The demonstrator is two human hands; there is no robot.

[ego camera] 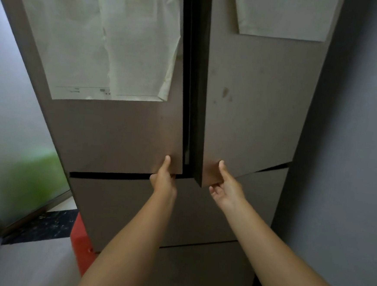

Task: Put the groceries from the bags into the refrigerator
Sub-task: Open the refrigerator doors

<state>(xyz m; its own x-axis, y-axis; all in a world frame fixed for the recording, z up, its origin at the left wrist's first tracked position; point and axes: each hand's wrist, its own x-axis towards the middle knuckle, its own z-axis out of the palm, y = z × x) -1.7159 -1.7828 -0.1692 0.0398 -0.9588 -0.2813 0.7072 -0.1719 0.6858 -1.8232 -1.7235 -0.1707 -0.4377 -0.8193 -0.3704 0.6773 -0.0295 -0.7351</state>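
Observation:
A tall brown refrigerator fills the view, with two upper doors and drawers below. My left hand (164, 178) grips the bottom inner corner of the left door (120, 137), thumb on its front face. My right hand (223, 186) holds the bottom inner corner of the right door (252, 116), fingers curled under its edge. The right door stands swung out a little, and a dark gap (192, 98) shows between the two doors. No groceries or bags are in view.
White papers (114, 42) are stuck on the left door, and another sheet (283, 15) on the right door. A grey wall (351, 155) stands close on the right. A frosted glass panel (13, 151) is at left. A red object (80, 242) sits by the fridge's base.

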